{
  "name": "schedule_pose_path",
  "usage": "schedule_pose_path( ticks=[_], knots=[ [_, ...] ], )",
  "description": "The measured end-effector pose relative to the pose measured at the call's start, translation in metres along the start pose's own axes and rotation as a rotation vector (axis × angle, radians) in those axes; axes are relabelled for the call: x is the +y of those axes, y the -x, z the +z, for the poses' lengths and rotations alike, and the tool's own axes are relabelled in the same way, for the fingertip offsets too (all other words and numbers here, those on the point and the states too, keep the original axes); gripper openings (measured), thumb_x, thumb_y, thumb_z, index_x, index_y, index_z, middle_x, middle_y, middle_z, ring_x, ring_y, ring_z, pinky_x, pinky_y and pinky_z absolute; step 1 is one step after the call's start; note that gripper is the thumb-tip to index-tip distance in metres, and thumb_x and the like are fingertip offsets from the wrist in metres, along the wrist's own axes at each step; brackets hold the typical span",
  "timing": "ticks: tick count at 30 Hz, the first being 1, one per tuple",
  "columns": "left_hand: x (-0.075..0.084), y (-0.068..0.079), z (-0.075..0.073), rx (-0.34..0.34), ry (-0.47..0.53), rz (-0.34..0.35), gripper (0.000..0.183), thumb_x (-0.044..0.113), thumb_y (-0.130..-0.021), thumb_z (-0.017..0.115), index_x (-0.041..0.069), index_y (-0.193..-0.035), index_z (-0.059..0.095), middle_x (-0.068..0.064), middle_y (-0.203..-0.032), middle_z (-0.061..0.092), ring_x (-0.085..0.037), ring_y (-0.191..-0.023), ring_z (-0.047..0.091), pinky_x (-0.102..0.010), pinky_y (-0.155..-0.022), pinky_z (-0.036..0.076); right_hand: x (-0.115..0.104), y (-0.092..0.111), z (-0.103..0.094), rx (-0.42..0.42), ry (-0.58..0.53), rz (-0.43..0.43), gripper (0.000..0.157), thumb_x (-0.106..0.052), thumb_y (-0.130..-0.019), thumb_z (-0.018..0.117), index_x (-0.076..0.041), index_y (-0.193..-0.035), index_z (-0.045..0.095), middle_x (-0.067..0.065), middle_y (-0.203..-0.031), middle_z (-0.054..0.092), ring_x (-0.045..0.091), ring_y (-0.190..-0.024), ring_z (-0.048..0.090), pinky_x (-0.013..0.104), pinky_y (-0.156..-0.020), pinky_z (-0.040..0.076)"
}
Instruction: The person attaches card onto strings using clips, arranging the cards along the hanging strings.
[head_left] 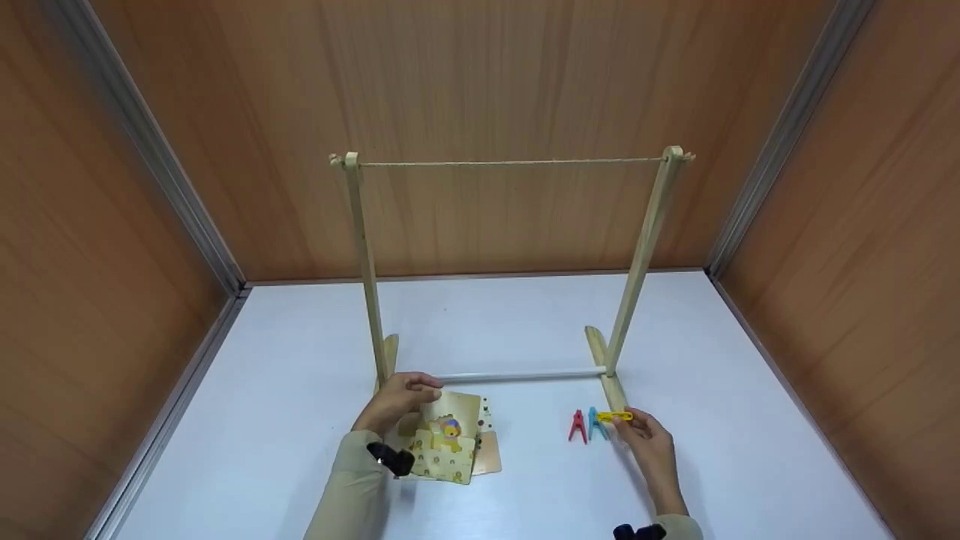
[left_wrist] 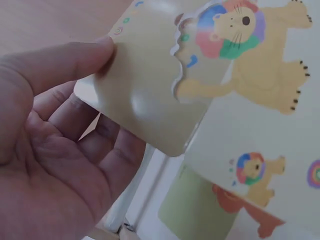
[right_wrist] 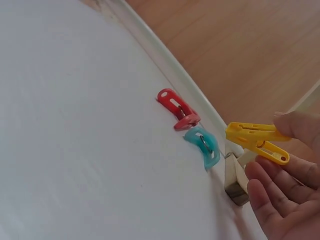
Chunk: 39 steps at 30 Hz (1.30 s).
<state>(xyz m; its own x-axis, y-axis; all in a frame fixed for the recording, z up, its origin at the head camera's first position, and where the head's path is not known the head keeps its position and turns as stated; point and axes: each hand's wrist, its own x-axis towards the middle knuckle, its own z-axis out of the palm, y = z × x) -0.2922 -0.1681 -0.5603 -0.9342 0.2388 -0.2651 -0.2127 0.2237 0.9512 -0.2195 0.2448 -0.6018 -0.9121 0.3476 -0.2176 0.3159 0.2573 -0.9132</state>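
Observation:
My left hand [head_left: 401, 399] pinches the top corner of a yellowish card [head_left: 459, 406] with a lion on it, thumb on the front and fingers behind. The left wrist view shows the lion card [left_wrist: 150, 110] close up. Other cards [head_left: 487, 452] lie beneath or behind it, partly hidden. On the right, my right hand [head_left: 652, 444] holds a yellow clothespin [right_wrist: 257, 134] between thumb and fingers. Just left of it, a blue clothespin [right_wrist: 203, 146] and a red clothespin [right_wrist: 177, 108] stand side by side on the white table.
A wooden stand with a left post [head_left: 365, 262] and a right post [head_left: 641, 262] rises beyond my hands. A thin rope [head_left: 510, 163] stretches between their tops, and a white bar [head_left: 517, 375] joins them low down. Wood-grain panels [head_left: 495, 217] enclose the white table [head_left: 247, 405].

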Motion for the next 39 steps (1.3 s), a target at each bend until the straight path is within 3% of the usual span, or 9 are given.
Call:
schedule_pose_path(
  ticks=[5,10,16,23,28,35,39],
  knots=[
    [0.006,-0.001,0.003,-0.074,0.067,0.056,0.037,0.018,-0.087,0.070,-0.006,-0.114,0.061,-0.005,-0.097,0.069,-0.015,-0.090,0.063,-0.029,-0.082,0.050,-0.007,-0.003,-0.001,0.006,-0.057,0.022,0.063,-0.041,-0.087,0.069,-0.005,-0.134,0.050,0.016,-0.126,0.057,0.019,-0.106,0.059,0.016,-0.080,0.049],
    [0.013,-0.002,0.011,-0.099,0.096,0.096,0.028,0.019,-0.085,0.073,0.002,-0.104,0.061,0.001,-0.088,0.068,-0.013,-0.085,0.062,-0.028,-0.078,0.049,-0.014,-0.005,-0.003,0.001,-0.092,0.014,0.064,-0.042,-0.087,0.068,-0.006,-0.137,0.050,0.015,-0.128,0.054,0.020,-0.111,0.056,0.012,-0.079,0.048],
    [0.023,-0.006,0.025,-0.044,0.148,0.145,0.024,0.015,-0.085,0.072,0.002,-0.101,0.060,-0.001,-0.085,0.070,-0.014,-0.083,0.065,-0.029,-0.077,0.052,-0.023,-0.005,-0.002,0.001,-0.139,-0.027,0.064,-0.043,-0.086,0.069,-0.006,-0.135,0.051,0.013,-0.128,0.052,0.009,-0.103,0.057,0.008,-0.078,0.046],
    [0.041,-0.012,0.041,0.032,0.222,0.120,0.019,0.011,-0.087,0.069,0.001,-0.101,0.061,-0.001,-0.085,0.070,-0.014,-0.080,0.065,-0.030,-0.071,0.054,-0.034,-0.005,-0.002,-0.038,-0.219,-0.086,0.063,-0.042,-0.086,0.069,-0.007,-0.135,0.051,0.008,-0.121,0.048,-0.004,-0.089,0.062,0.013,-0.082,0.051],
    [0.067,-0.001,0.050,0.038,0.245,0.135,0.016,0.006,-0.090,0.064,-0.003,-0.103,0.061,-0.004,-0.088,0.068,-0.015,-0.084,0.064,-0.033,-0.077,0.055,-0.045,-0.007,-0.005,-0.057,-0.266,-0.140,0.061,-0.039,-0.088,0.068,-0.007,-0.137,0.050,0.007,-0.119,0.049,-0.007,-0.092,0.062,0.012,-0.085,0.050],
    [0.063,-0.019,0.056,0.057,0.262,0.157,0.022,0.011,-0.092,0.061,-0.003,-0.109,0.061,-0.006,-0.092,0.068,-0.017,-0.087,0.066,-0.036,-0.081,0.056,-0.060,-0.008,-0.007,-0.059,-0.228,-0.164,0.061,-0.044,-0.087,0.067,-0.012,-0.136,0.050,0.009,-0.128,0.049,-0.008,-0.096,0.060,0.009,-0.086,0.047],
    [0.072,-0.020,0.057,0.049,0.277,0.171,0.025,0.009,-0.092,0.061,-0.004,-0.113,0.060,-0.008,-0.095,0.069,-0.017,-0.088,0.067,-0.037,-0.083,0.056,-0.073,-0.011,-0.008,-0.059,-0.211,-0.179,0.063,-0.046,-0.085,0.068,-0.011,-0.135,0.051,0.009,-0.132,0.050,-0.010,-0.098,0.058,0.008,-0.086,0.045]
  ],
)
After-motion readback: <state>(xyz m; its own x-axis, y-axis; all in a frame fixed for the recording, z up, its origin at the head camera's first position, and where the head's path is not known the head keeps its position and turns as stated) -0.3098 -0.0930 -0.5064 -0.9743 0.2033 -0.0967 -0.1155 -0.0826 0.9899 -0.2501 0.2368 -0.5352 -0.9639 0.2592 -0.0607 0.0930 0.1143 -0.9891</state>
